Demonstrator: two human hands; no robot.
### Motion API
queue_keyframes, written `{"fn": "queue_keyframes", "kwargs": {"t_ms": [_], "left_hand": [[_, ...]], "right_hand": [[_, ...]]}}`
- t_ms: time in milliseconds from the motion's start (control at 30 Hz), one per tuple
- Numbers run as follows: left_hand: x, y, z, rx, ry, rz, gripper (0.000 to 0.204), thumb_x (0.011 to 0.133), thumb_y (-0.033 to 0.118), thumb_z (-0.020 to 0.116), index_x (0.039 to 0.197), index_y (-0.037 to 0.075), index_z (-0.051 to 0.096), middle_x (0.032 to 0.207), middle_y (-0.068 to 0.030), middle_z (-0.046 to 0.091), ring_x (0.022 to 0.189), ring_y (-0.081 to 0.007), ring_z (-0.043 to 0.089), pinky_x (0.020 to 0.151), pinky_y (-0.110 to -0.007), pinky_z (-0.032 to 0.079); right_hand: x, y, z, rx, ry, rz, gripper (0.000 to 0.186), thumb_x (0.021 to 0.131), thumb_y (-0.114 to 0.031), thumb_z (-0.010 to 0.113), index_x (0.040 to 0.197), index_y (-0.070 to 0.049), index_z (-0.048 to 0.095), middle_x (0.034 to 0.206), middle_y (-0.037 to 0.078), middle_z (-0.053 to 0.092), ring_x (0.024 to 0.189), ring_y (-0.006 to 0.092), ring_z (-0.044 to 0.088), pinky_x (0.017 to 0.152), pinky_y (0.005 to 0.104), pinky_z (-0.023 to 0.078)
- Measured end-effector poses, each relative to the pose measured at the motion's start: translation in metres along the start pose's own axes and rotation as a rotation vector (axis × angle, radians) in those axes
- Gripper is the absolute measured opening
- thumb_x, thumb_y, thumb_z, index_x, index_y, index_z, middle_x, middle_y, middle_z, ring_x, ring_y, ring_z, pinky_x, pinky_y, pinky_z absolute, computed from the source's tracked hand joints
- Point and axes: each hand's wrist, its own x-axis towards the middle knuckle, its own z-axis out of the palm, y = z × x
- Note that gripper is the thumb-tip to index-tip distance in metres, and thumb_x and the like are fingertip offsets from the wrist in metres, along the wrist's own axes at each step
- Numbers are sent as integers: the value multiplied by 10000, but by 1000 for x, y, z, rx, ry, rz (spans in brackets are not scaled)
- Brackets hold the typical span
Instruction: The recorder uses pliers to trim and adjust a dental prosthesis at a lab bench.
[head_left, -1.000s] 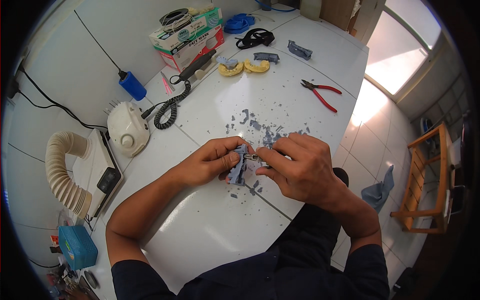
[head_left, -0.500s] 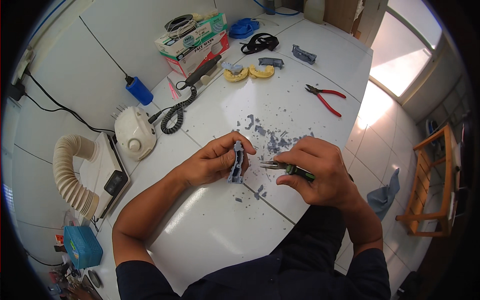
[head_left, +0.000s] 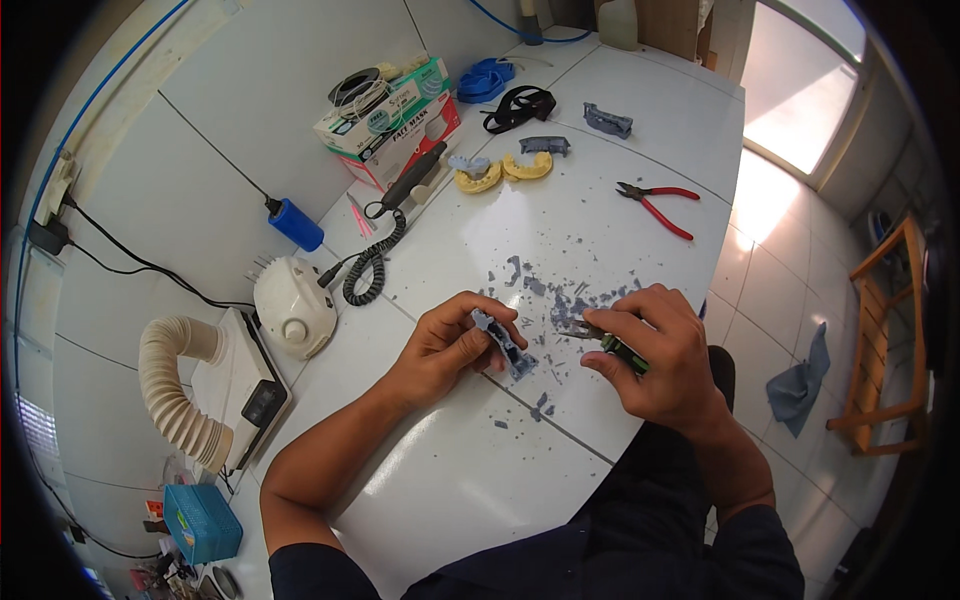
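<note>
My left hand (head_left: pixel 437 348) is closed round a grey-blue, hollow, trough-shaped piece (head_left: pixel 504 346), pinched between thumb and fingers and tilted with its lower end to the right. My right hand (head_left: pixel 668 350) grips small pliers (head_left: pixel 624 354) with green and black handles. Their metal jaws point left and stay apart from the piece. Grey-blue scraps (head_left: pixel 570 306) lie scattered on the white tabletop (head_left: pixel 420 470) beyond and below the hands. Two similar grey-blue pieces, one near (head_left: pixel 545 146) and one farther right (head_left: pixel 608 121), rest at the back.
Yellow dental casts (head_left: pixel 528 168) sit at the back beside a handpiece (head_left: pixel 414 176) with a coiled cord. Red-handled cutters (head_left: pixel 662 206) lie near the right edge. On the left stand a white control unit (head_left: pixel 296 308), a hose machine (head_left: pixel 178 390) and a blue basket (head_left: pixel 203 522).
The whole view has shifted. My left hand has turned the grey-blue piece from nearly upright to a slant, its lower end now farther right. The pliers remain in my right hand.
</note>
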Motion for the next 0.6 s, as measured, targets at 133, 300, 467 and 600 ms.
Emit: {"fn": "queue_keyframes", "kwargs": {"t_ms": [133, 300, 467, 600], "left_hand": [[1, 5, 8, 44, 78, -30, 390, 1096, 140, 594, 1473, 46, 573, 1393, -270, 641, 1076, -234, 739, 954, -340, 621], [5, 12, 14, 30, 170, -39, 485, 1035, 143, 691, 1475, -26, 578, 1498, -249, 586, 1334, -294, 643, 1139, -405, 551], [5, 9, 12, 96, 194, -25, 470, 988, 123, 730, 1421, -34, 633, 1490, -234, 598, 1400, -277, 585, 1172, -411, 517], [6, 9, 14, 165, 212, -32, 443, 950, 66, 757, 1373, -34, 671, 1482, -234, 606, 1361, -256, 615, 1135, -385, 540]], "right_hand": [[-8, -16, 23, 203, 151, 82, 384, 787, -237, 915, 1102, -58, 790, 919, 82, 667, 822, 246, 620, 757, 384, 465], [-5, -26, 35, 195, 232, 119, 383, 812, -252, 900, 1119, -55, 785, 934, 81, 669, 825, 253, 617, 765, 391, 464], [-2, -27, 38, 100, 190, 77, 390, 812, -274, 897, 1122, -63, 789, 942, 72, 666, 835, 246, 607, 772, 385, 450], [1, -23, 35, 32, 194, 29, 414, 813, -305, 892, 1136, -66, 794, 954, 63, 660, 867, 239, 605, 801, 387, 435]]}}
